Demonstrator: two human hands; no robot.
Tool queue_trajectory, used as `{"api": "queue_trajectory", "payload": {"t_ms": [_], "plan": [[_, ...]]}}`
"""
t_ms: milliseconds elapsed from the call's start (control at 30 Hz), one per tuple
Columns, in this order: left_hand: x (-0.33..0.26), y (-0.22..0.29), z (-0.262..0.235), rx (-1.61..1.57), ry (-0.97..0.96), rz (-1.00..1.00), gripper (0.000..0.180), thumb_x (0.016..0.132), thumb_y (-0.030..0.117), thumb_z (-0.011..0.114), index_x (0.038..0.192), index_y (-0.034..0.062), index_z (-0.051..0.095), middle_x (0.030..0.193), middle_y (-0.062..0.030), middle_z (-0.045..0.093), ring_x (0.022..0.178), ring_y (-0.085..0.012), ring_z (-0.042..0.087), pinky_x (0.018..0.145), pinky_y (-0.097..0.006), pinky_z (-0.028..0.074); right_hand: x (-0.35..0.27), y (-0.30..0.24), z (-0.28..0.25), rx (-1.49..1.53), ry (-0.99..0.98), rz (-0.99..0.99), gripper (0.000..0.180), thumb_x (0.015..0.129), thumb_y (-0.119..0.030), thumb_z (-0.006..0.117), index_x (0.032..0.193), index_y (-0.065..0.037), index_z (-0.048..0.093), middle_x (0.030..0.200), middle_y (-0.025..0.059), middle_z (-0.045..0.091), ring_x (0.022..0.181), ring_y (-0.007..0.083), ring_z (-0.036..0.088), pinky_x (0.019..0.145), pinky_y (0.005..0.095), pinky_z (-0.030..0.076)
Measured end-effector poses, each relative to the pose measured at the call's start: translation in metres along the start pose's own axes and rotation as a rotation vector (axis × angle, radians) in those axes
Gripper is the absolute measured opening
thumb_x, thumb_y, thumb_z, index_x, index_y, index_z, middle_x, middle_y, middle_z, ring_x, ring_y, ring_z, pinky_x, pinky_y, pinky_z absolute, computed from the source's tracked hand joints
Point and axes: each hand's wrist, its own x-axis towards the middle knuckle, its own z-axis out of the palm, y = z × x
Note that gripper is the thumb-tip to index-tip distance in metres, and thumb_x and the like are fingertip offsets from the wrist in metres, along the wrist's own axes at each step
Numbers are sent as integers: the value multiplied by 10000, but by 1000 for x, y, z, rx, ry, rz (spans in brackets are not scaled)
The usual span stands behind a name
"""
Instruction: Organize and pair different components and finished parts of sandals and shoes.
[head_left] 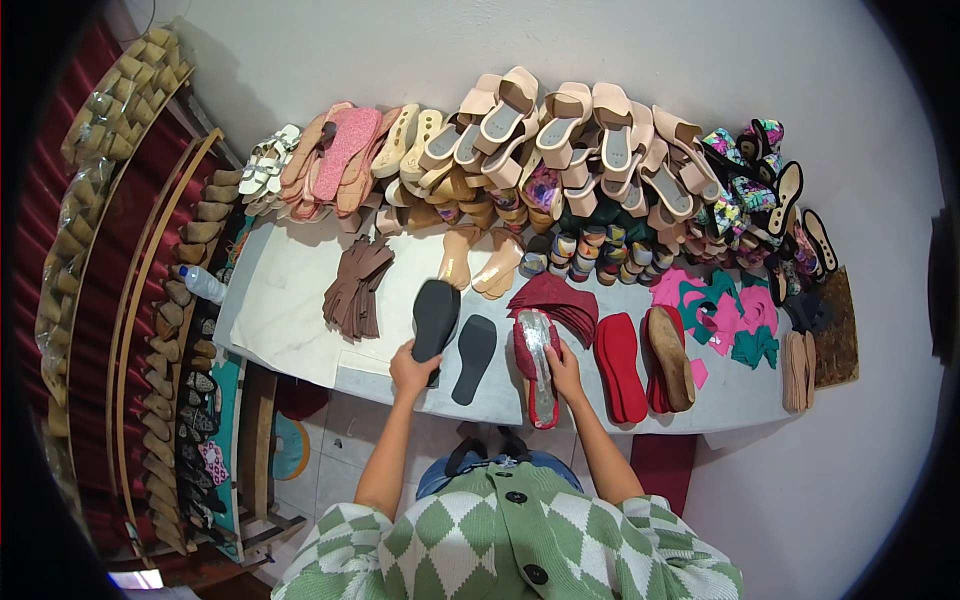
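At the pale worktable, I have both bare hands gripping footwear.
In the head view, my left hand closes on the lower end of a black sole, held over the table's near side; my right hand grips the edge of a red sandal with a shiny middle, also near the front edge. A dark sole lies between them, red soles to the right. Heeled sandals pile up against a plain wall. Leftward I see wooden lasts racked before a dark red curtain; below, a tiled floor.
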Motion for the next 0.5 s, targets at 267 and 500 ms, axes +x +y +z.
{"api": "queue_trajectory", "payload": {"t_ms": [267,500], "plan": [[-9,-1,8,288,-86,22,613,527,257,807,1036,-5,587,967,-162,612,893,-300,594,789,-384,475,-2,-8,2,17,5,-10,326,899,-173,514,1165,15,513,1011,96,605,921,136,546,829,263,420],[4,6,17,-254,-506,-266,620,529,329,777,959,-75,583,903,-241,623,873,-333,612,753,-383,486,0,-1,3,-14,-8,-27,333,895,-167,519,1173,17,511,1033,104,602,941,142,543,847,269,413]]}}
